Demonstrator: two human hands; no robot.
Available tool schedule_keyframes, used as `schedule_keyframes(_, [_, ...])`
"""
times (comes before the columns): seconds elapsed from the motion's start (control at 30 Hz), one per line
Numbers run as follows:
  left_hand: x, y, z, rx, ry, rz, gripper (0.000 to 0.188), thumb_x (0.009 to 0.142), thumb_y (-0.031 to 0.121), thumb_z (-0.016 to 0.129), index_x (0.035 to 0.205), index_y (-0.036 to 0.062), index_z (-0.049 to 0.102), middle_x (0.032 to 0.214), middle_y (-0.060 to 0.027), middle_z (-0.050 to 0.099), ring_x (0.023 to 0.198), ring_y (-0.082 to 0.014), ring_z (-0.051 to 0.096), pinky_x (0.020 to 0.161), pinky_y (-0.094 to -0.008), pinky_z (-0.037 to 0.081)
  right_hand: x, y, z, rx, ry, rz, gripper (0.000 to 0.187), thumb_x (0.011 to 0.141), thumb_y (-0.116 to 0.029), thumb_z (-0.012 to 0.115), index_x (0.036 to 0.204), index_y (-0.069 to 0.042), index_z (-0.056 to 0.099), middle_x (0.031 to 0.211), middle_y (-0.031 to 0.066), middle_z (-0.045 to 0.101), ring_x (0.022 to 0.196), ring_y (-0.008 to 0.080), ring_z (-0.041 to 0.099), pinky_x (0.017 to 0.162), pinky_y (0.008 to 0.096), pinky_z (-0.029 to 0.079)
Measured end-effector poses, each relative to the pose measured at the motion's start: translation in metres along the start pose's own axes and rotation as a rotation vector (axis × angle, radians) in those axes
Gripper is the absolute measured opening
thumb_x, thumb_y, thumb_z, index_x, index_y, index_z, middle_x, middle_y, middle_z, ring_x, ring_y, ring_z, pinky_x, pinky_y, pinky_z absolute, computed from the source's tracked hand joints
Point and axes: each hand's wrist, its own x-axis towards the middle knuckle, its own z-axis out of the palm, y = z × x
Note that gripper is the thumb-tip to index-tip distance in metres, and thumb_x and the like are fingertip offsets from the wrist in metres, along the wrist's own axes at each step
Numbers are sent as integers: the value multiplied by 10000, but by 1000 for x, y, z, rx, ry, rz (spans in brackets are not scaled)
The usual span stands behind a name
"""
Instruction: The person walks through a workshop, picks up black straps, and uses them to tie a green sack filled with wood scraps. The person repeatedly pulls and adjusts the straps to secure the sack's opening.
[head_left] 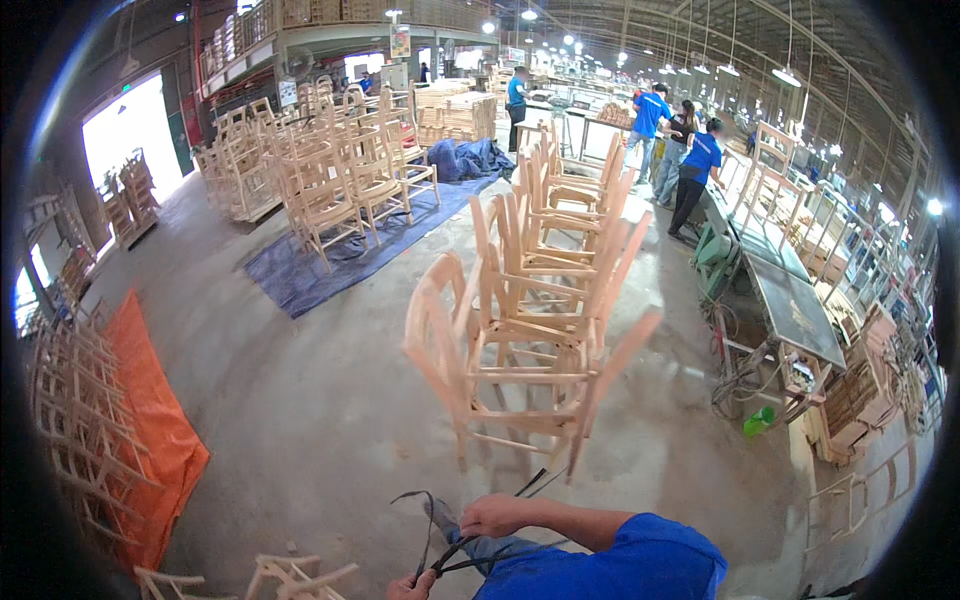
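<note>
At the lower edge, my right hand (495, 516) is closed on thin black straps (452, 552), its forearm reaching in from a blue sleeve. My left hand (411, 585), lower and to the left, pinches the same straps where they bunch together. Loose strap ends stick out to the left and beyond my right hand. I cannot tell whether the straps are joined to anything. Just ahead stands a row of bare wooden chair frames (520, 375), packed closely together. Part of my jeans and one shoe show beneath my hands.
More wooden chairs (345, 185) stand on a blue tarp (310, 275) at the left. An orange sheet (155, 430) lies beside stacked frames (80, 430). Chair parts (290, 578) lie at the lower left. A workbench (795, 305) and green bucket (758, 421) are right; people (700, 165) work beyond.
</note>
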Motion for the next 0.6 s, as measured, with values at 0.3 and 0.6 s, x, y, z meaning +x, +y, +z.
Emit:
schedule_keyframes(0.3, [216,25,-304,14,166,-42,602,1012,525,480,1480,150,539,1453,-255,539,1249,-415,583,1048,-481,447,342,36,-123,233,174,45,322,1011,-355,566,998,-47,660,951,187,651,908,401,624,787,478,499])
schedule_keyframes(0.6, [373,37,-587,-112,267,-95,614,1012,533,475,1468,129,547,1438,-258,552,1253,-421,580,1042,-487,450,694,28,-254,165,17,-273,344,1003,-340,569,916,-6,577,825,203,606,789,418,598,703,499,445])
